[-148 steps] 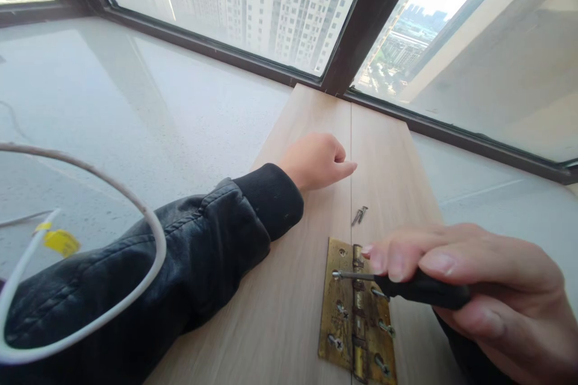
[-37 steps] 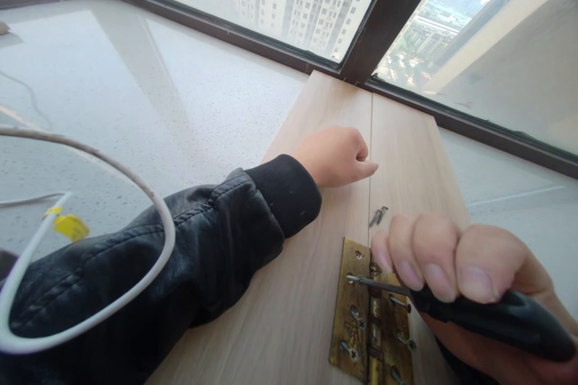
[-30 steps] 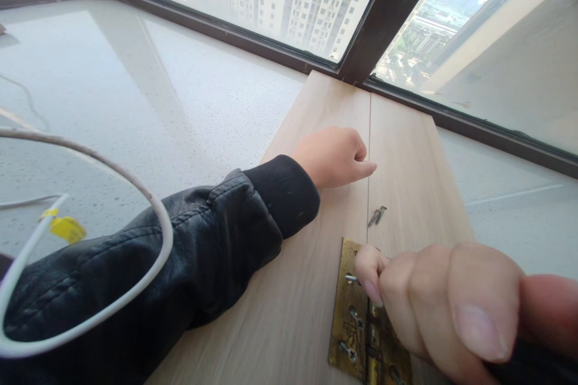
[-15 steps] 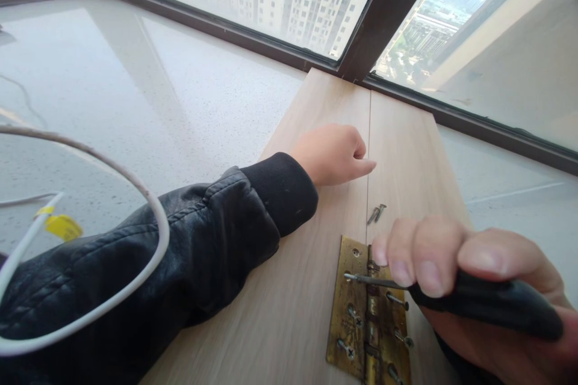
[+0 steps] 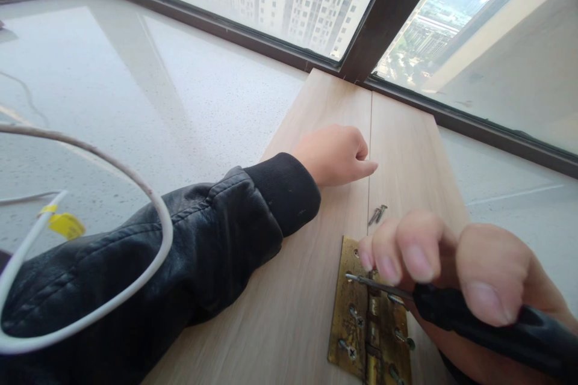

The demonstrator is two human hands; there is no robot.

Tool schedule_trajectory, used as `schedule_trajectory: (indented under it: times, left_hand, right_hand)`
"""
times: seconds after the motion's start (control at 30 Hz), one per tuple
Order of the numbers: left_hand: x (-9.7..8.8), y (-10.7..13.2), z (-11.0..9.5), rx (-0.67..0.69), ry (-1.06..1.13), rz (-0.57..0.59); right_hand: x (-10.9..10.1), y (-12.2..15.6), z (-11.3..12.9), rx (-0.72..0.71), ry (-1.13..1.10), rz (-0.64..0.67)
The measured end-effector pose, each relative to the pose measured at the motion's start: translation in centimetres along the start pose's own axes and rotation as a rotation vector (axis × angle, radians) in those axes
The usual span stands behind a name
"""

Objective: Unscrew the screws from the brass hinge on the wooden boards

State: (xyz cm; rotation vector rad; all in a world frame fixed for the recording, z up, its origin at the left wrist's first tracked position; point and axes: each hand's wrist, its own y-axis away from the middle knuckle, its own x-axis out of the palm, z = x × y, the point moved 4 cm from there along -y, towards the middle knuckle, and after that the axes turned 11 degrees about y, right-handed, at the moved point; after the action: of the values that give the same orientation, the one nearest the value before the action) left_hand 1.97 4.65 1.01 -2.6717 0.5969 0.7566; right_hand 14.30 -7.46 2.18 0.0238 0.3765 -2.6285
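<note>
My right hand (image 5: 487,277) is around the black handle of a screwdriver (image 5: 474,319), with the thumb bent over it and the fingertips lifted off the shaft. The screwdriver lies nearly flat, its tip at a hole in the left leaf of a brass hinge (image 5: 336,325). Part of the hinge is covered by my fingers. Several screws stand in both leaves, some of them tilted. Farther up, my left hand (image 5: 336,156) rests on the wooden board (image 5: 253,313), curled into a loose fist with one digit pointing right; I see nothing in it.
Two loose screws (image 5: 377,215) lie by the seam in the board, above the hinge. A white cable (image 5: 167,234) with a yellow tag (image 5: 67,225) loops over my left sleeve. Around the board is a speckled white sill (image 5: 203,108), bounded by a dark window frame (image 5: 370,18).
My right fingers have loosened and shifted along the screwdriver, the thumb now bent down over the handle. The handle end sits lower and farther right. The left hand has stayed in place.
</note>
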Motion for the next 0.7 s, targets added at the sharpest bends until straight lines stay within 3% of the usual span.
schedule_trajectory:
  times: [0.2,0.37,0.5,0.7]
  left_hand:
    - [0.0,0.0,0.0,-0.002,0.005,0.001]
    - [0.0,0.1,0.1,0.004,0.002,0.008]
    - [0.0,0.1,0.1,0.004,0.009,0.005]
    - [0.0,0.1,0.0,0.010,0.017,0.007]
  right_hand:
    - [0.4,-0.2,0.3,0.005,-0.023,0.034]
    - [1.3,-0.6,0.9,0.017,-0.156,0.254]
    - [0.3,-0.5,0.2,0.109,-0.094,0.115]
    - [-1.0,0.0,-0.5,-0.035,0.183,0.015]
